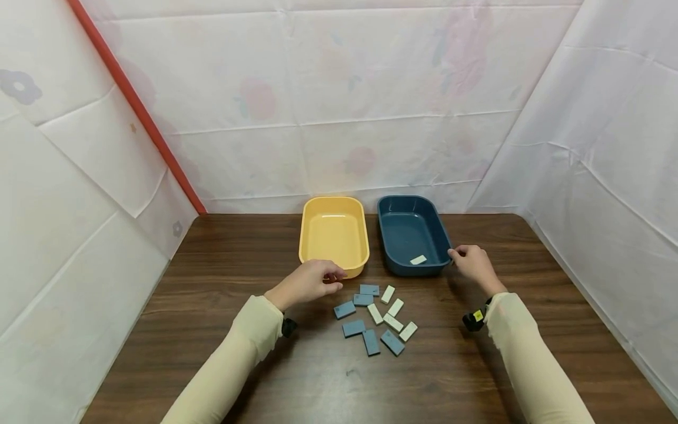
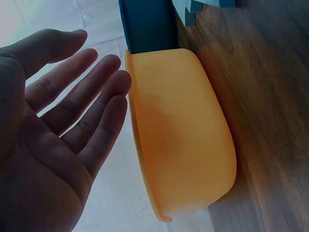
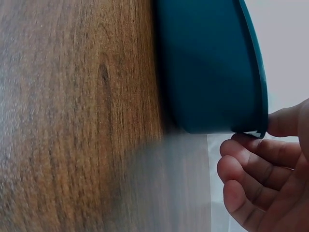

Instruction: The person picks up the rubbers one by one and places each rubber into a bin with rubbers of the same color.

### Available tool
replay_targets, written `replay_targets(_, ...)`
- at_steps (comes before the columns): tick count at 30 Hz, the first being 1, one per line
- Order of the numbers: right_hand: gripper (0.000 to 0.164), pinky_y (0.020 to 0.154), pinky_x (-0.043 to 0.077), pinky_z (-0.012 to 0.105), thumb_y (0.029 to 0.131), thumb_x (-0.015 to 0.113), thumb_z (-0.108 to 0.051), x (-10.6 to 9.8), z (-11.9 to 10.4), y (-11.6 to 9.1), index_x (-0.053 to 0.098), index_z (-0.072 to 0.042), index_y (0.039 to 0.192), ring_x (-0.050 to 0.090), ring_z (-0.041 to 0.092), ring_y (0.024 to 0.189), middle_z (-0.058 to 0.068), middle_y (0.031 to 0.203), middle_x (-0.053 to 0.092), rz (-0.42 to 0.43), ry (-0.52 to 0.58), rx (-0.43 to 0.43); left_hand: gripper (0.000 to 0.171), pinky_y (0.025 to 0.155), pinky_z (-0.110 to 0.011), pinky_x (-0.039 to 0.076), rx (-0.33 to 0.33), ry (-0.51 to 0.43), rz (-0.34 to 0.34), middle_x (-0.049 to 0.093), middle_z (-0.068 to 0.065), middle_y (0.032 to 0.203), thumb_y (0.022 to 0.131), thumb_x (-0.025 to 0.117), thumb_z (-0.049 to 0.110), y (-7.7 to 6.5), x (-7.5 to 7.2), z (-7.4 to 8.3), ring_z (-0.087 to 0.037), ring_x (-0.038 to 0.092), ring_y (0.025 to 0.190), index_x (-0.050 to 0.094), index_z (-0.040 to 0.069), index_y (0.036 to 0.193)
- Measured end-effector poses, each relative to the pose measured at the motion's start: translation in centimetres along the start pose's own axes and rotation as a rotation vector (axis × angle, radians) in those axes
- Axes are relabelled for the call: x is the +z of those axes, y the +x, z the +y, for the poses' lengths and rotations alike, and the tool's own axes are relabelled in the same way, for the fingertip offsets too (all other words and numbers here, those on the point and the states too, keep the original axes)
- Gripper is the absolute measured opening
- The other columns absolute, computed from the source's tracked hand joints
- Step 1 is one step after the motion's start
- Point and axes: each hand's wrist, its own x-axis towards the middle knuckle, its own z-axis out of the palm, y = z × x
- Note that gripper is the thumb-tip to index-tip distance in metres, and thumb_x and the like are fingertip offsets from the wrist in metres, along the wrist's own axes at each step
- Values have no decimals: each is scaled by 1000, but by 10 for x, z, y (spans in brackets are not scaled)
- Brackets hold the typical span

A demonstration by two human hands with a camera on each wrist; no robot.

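My right hand pinches the rim of the dark blue bin at its near right corner. In the right wrist view, thumb and fingertips lie on either side of that rim. Inside the blue bin lies one pale rectangular tile. My left hand hovers by the near side of the yellow bin, its fingers loosely extended and holding nothing. Several grey-blue tiles and several pale tiles lie scattered on the table in front of the bins.
Both bins stand side by side at the back of the dark wood table, close to a white patterned curtain. White sheets also hang at left and right. A red strip runs down the left back corner.
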Motion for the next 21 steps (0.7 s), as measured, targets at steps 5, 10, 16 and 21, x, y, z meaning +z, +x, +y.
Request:
replay_targets(5,42,60,42,30,103,44,-29,2,1,0,65,7,107,55,21,69,22,90,68,-5,6,2,25,82,-32,53,-3,8,-39,72,-4,104,90,69,16,-3,4,2,-16,64,93,71,6,113)
replay_targets(10,42,62,43,31,104,44,-31,5,0,2,65,6,107,56,21,71,21,90,68,-8,7,2,26,85,-32,54,-13,17,-104,71,-3,113,90,69,15,-6,10,2,-15,68,99,71,9,115)
replay_targets(16,41,64,43,32,104,44,-29,5,-2,3,66,5,107,58,23,74,22,92,68,-3,5,3,27,82,-31,55,-41,20,-146,71,-2,111,89,69,12,-9,15,2,-16,69,97,71,11,116)
replay_targets(21,40,63,43,30,104,44,-28,5,-2,1,66,5,105,57,22,73,22,90,68,-3,-3,14,26,83,-31,54,-37,51,-189,71,1,110,88,70,13,-8,22,3,-15,67,97,72,12,115)
